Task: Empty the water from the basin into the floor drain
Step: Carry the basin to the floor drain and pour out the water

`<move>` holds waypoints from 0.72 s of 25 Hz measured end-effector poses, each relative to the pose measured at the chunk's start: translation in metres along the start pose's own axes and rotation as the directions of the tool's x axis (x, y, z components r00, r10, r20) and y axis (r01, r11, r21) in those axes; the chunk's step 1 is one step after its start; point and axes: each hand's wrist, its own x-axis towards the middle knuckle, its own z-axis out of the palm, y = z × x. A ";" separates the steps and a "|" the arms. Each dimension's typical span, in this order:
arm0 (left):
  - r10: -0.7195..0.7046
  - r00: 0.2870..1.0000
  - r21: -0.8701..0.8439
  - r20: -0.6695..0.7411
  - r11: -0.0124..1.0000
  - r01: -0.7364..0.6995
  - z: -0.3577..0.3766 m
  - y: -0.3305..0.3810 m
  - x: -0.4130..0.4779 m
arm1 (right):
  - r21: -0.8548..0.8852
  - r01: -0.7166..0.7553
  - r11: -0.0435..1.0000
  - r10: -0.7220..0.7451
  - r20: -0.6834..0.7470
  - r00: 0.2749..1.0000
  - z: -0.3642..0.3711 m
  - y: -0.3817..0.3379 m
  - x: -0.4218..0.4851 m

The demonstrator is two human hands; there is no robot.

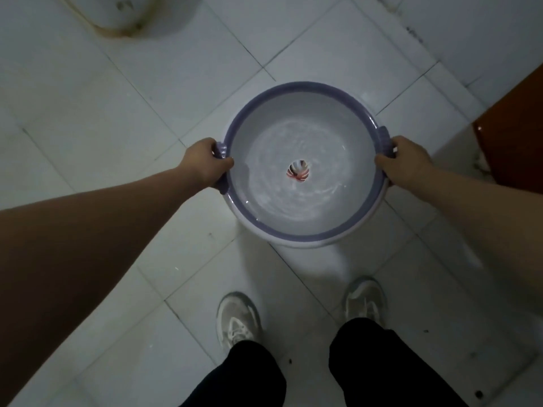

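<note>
While the basin (304, 237) is held at the centre of the frame: it is gripped on both sides, one hand at each handle, above the tiled floor and ahead of the feet.
Basin body: round, white inside, with a purple rim; it is seen from almost straight above and is kept close to level.
Water (293, 201): contained in the basin; the surface is rippled, and pale streaks are shown across it.
Basin bottom: a small red-striped mark (298, 171) is seen at the middle, through the water.
Left hand (205, 163): closed around the left handle (220, 148) at the centre left of the frame; the thumb is laid over the rim and the fingers are curled under the handle.
Right hand (408, 163): closed around the right handle (385, 139) at the centre right; the thumb is laid on the rim and the fingers are wrapped behind the handle.
Forearms: both bare, extended from the left and right edges of the frame.
Floor (117, 113): pale square tiles with dark joints set diagonally; a shadow is cast just below the basin.
Shoes (236, 318): two light sports shoes at the lower centre, with black trouser legs (244, 377) below them.
Fixture (132, 13): white, with a stained edge, partly shown at the upper left; its kind cannot be told.
Right edge: a reddish-brown object (514, 127) is cut off by the frame, near the right hand and apart from it.
</note>
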 end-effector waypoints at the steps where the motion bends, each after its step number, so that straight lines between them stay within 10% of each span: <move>1: 0.006 1.000 -0.018 -0.003 1.000 -0.006 0.010 -0.004 0.013 | 0.019 0.011 1.000 -0.012 0.004 1.000 0.005 0.006 0.013; 18: 0.164 0.976 -0.080 -0.142 0.981 -0.177 0.048 0.031 0.157 | 0.000 0.085 0.996 -0.085 -0.091 0.992 0.022 0.008 0.171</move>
